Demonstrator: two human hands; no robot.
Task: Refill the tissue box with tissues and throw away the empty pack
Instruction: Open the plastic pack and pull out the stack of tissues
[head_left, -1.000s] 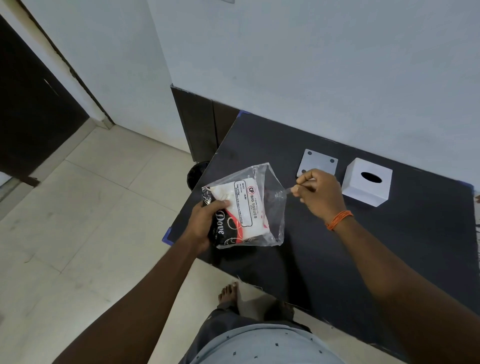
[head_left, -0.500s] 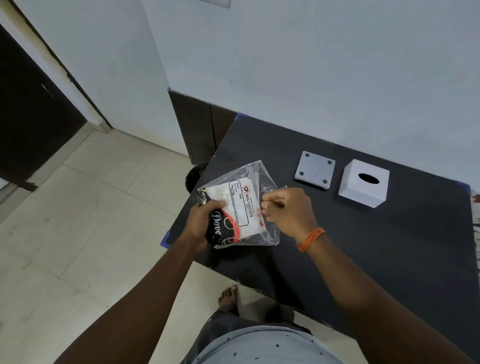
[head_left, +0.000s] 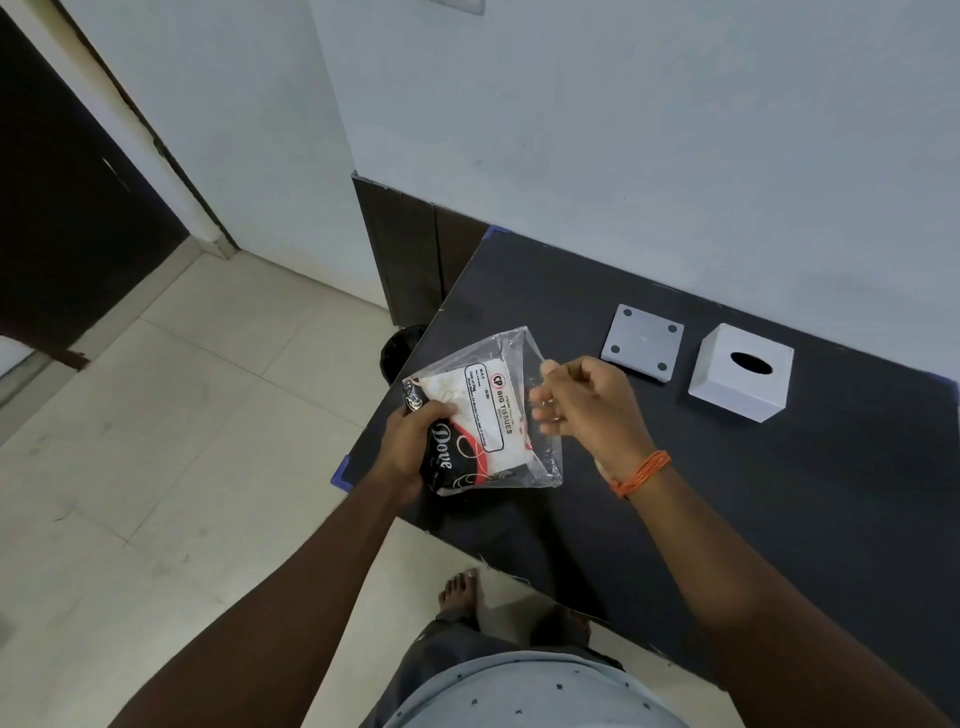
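A clear plastic tissue pack (head_left: 488, 421) with a white label and black-and-red print hangs above the black table's (head_left: 727, 493) near left corner. White tissues show inside it. My left hand (head_left: 413, 441) grips the pack's lower left end. My right hand (head_left: 587, 405) is at the pack's open right edge, fingers curled and pinching the clear film. Farther right on the table stands the white tissue box (head_left: 740, 379), upright with its oval slot on top. Its grey square base plate (head_left: 641, 343) lies flat just left of it, apart from it.
A dark round bin (head_left: 402, 345) sits on the tiled floor at the table's left edge, mostly hidden by the pack. A white wall runs behind the table. A dark door is at the far left. My bare feet (head_left: 460, 592) are under the table's front edge.
My right hand went from pulling the film out to the right, in to the pack's mouth, and now sits at its right edge. The left hand kept its grip.
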